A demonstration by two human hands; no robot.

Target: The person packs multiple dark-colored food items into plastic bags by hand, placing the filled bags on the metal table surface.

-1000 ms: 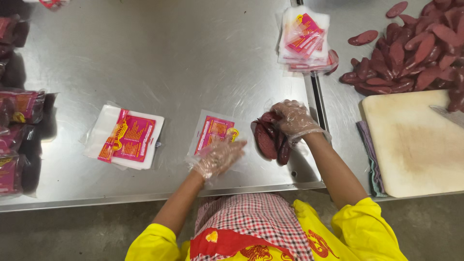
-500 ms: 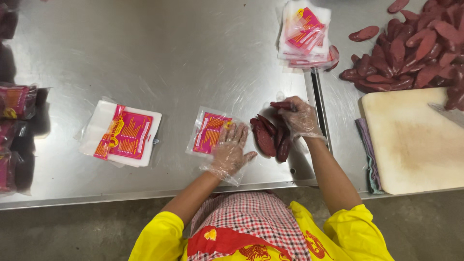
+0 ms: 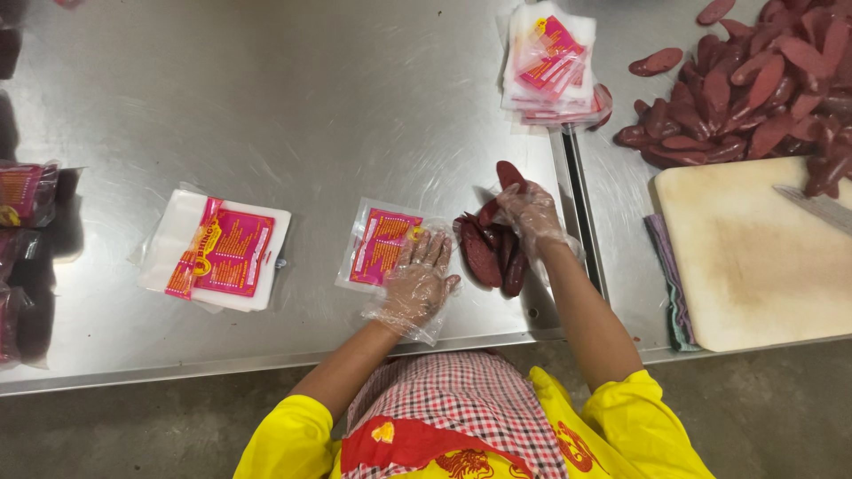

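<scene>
The left hand (image 3: 417,282), in a thin clear glove, reaches forward with fingers spread flat, pressing on a clear pouch with a pink label (image 3: 383,245) lying on the steel counter (image 3: 293,98). Just beside it on the right lies a small pile of dark red sausage slices (image 3: 488,253). The gloved right hand (image 3: 531,213) bends down over that pile, fingers pinched around one slice (image 3: 509,173).

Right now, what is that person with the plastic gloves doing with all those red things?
A person in thin plastic gloves stands at a steel table. The left hand presses flat on a clear pouch with a pink label. The right hand lifts a dark red slice from a small pile. More slices lie beyond a cutting board.
</scene>
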